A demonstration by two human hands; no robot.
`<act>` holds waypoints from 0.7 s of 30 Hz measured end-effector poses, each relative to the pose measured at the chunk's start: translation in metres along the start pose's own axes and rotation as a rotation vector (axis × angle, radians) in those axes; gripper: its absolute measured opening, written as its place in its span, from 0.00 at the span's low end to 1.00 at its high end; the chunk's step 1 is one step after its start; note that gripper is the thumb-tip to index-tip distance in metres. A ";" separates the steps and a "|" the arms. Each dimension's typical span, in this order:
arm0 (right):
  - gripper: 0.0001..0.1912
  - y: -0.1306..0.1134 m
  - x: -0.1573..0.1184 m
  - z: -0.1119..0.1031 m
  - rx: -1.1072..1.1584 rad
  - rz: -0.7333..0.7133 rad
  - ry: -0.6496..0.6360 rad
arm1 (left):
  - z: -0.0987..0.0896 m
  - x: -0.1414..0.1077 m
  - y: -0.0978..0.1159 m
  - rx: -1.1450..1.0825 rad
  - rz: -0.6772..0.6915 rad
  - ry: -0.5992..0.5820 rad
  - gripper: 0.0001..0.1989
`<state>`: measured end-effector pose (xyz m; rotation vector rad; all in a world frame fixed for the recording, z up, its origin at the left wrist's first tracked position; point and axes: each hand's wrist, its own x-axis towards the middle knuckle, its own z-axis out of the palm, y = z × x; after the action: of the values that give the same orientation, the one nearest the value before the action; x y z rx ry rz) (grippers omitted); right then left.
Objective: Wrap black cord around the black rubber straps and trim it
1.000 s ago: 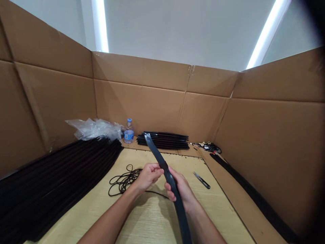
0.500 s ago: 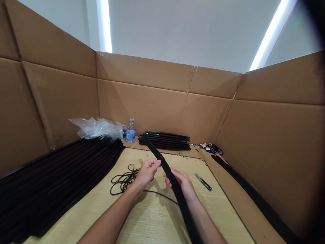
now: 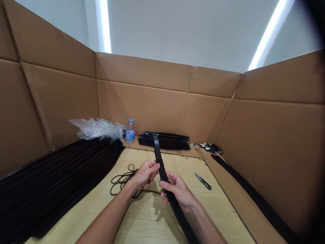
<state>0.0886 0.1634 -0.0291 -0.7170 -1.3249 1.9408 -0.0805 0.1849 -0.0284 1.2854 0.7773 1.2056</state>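
- head view, looking down at a pale wood-grain tabletop (image 3: 154,220) inside tall cardboard walls (image 3: 142,108)
- flat black strip (image 3: 162,171): held up in front of the body, top end bent up and free above the table, lower end running down out of frame between the forearms
- left hand (image 3: 145,174): curled, fingertips pinched against the strip's edge
- right hand (image 3: 176,191): fingers wrapped around the strip below the left hand, firm grasp
- handling, by the look of it: light, flexible, rubbery, likely to flop if held by one end; best gripped mid-length with both hands, edges between fingers and thumb
- just left of the hands: coil of thin black cord (image 3: 123,181)
- right of the hands: small black-handled thread snips (image 3: 203,181), lying apart
- far left: long stack of black strips (image 3: 56,183)
- back edge: smaller black bundle (image 3: 165,140), plastic water bottle (image 3: 130,132), crumpled clear bag (image 3: 96,128)
- right side: single black strip (image 3: 250,193) along the cardboard
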 end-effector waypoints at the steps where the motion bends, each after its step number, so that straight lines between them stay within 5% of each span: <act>1: 0.30 -0.001 0.000 0.001 -0.023 -0.009 -0.024 | -0.001 0.000 0.002 -0.010 0.004 -0.004 0.23; 11: 0.37 -0.005 0.013 -0.004 0.172 -0.001 0.059 | -0.005 0.003 0.003 0.027 0.083 0.268 0.25; 15: 0.40 0.001 0.011 -0.004 0.139 0.003 0.165 | -0.007 0.005 -0.001 0.069 0.036 0.201 0.25; 21: 0.30 0.004 0.004 0.001 0.068 -0.046 0.102 | -0.012 0.004 -0.003 0.022 -0.036 0.083 0.26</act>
<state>0.0841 0.1650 -0.0327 -0.7359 -1.1986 1.8777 -0.0898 0.1927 -0.0325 1.2413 0.8722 1.2307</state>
